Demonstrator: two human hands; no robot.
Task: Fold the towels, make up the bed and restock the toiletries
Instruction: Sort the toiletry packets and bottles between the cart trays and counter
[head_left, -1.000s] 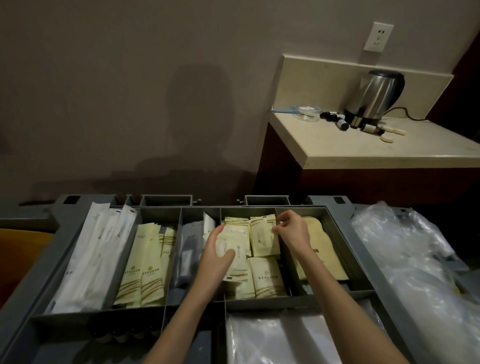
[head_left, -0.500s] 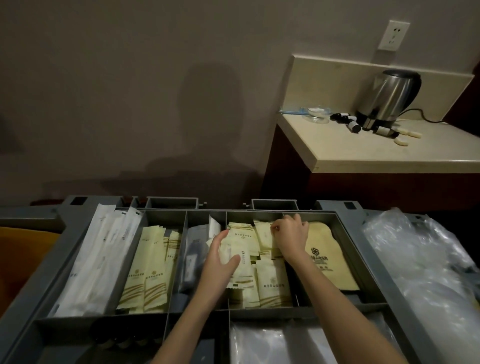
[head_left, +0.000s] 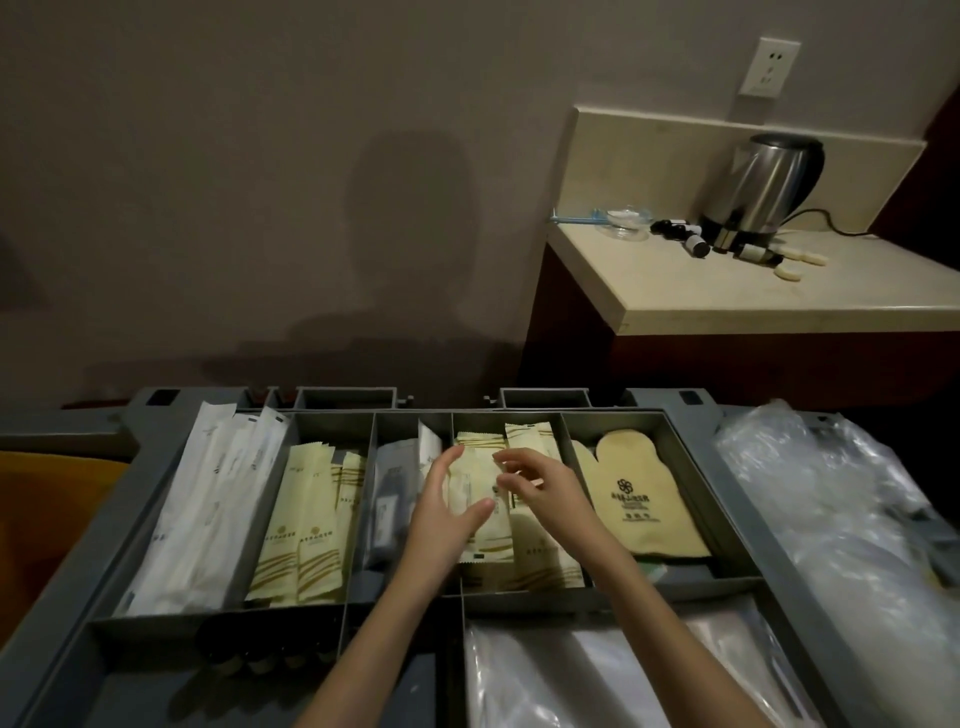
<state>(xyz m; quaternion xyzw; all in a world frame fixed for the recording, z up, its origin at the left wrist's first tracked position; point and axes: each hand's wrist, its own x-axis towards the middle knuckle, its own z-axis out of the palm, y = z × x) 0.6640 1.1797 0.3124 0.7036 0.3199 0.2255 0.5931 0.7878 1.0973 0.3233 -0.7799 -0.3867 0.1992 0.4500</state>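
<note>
Over the cart tray (head_left: 691, 457), the left hand (head_left: 441, 514) grips a cream toiletry sachet (head_left: 475, 499) lifted from its compartment, thumb across its face, while the right hand (head_left: 545, 488), fingers loosely curled and empty, hovers beside it, likely to pick another.

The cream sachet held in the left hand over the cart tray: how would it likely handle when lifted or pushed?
The sachet looks like a thin, flat sealed packet, so probably light and somewhat floppy, bending if held by one end. Its smooth wrapper may slide over the similar packets beneath. The left hand holds it between thumb and fingers; the right hand hovers at its top edge.
</note>
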